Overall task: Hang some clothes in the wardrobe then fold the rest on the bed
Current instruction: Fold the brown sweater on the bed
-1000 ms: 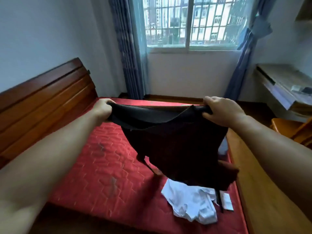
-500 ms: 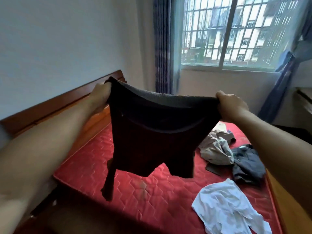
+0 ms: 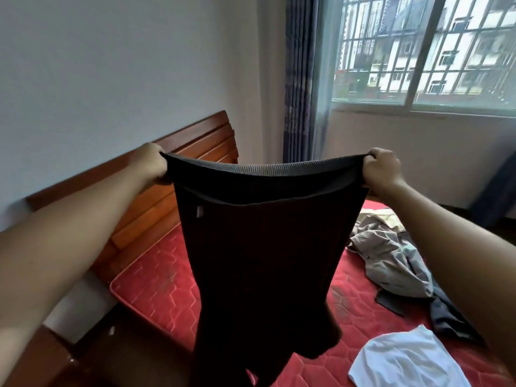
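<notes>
Head view, hands: your left hand (image 3: 152, 163) and right hand (image 3: 381, 167) each clench one end of the black trousers' (image 3: 259, 261) waistband.
Trousers: hang stretched above the bed (image 3: 156, 289).
Label: white tag (image 3: 198, 211) inside the waistband, writing unreadable.

Bare left hand (image 3: 150, 163), bare right hand (image 3: 382, 169), bare forearms (image 3: 69, 247)

Matt black ribbed-knit garment (image 3: 262, 247), quilted red mattress (image 3: 164, 286), glossy wooden headboard (image 3: 173, 196)
</notes>
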`<action>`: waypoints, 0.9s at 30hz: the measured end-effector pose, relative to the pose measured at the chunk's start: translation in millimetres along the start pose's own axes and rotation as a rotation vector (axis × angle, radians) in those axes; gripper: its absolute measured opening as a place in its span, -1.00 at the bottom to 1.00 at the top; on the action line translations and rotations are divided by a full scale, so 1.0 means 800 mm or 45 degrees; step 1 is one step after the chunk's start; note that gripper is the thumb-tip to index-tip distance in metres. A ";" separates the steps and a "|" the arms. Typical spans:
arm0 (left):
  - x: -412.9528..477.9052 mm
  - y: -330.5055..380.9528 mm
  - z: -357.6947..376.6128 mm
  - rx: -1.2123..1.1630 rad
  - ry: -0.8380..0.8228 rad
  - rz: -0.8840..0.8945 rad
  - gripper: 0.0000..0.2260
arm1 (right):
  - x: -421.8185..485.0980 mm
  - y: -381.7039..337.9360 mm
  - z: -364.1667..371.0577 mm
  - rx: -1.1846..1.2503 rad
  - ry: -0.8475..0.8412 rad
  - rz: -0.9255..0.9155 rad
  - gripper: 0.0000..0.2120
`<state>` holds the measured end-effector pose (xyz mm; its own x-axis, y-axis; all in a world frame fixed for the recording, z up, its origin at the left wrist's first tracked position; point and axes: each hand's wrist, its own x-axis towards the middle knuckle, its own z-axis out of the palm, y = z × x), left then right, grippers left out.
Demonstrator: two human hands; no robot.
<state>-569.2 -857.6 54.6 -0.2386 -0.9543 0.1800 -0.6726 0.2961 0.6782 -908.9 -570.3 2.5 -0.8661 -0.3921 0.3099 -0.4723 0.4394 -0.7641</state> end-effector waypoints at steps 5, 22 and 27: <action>0.071 -0.008 0.049 -0.690 -0.033 -0.445 -0.69 | 0.053 0.002 0.068 0.104 -0.067 0.087 -0.73; 0.255 -0.017 0.148 1.245 -0.838 1.020 0.04 | 0.132 0.046 0.139 -0.355 -0.217 0.126 -0.62; 0.335 -0.048 0.189 1.131 -0.846 1.142 -0.55 | 0.126 0.046 0.166 -0.532 -0.119 0.018 -0.79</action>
<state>-713.3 -1118.8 -31.0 -0.9227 -0.3111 -0.2279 -0.2702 0.9432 -0.1935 -991.9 -700.8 -69.4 -0.8637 -0.4467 0.2334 -0.5025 0.7274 -0.4674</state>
